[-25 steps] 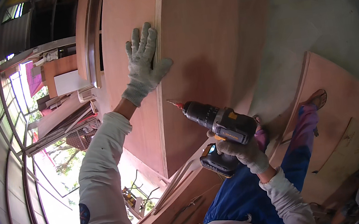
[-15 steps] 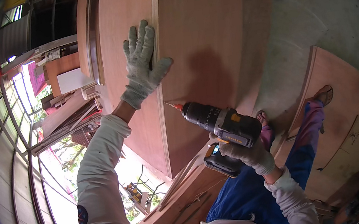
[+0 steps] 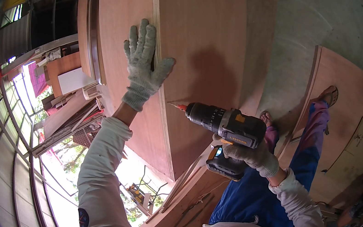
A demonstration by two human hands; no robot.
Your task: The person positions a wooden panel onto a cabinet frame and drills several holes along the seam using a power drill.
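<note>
A large plywood box [image 3: 206, 26] with a pale edge strip [image 3: 161, 70] fills the middle. My left hand [image 3: 144, 63], in a grey knit glove, lies with its fingers spread on the panel left of the strip; its thumb reaches across the strip. Gripped in my gloved right hand [image 3: 252, 157] is a black and grey cordless drill [image 3: 222, 121] with orange accents and a battery at its base. The drill's slim bit [image 3: 174, 104] points left at the edge strip, close below my left thumb. Whether the tip touches the wood I cannot tell.
A curved plywood sheet [image 3: 349, 85] lies at the right under one of my sandalled feet [image 3: 329, 95], with a brown cardboard piece [image 3: 357, 144] on it. Boards and panels [image 3: 68, 113] lean at the left. Thin wood strips [image 3: 182, 187] lie below the box. Concrete floor [image 3: 329, 9] extends at upper right.
My right hand and the drill have shifted very slightly to the right. My left hand stays spread in practically the same place on the box.
</note>
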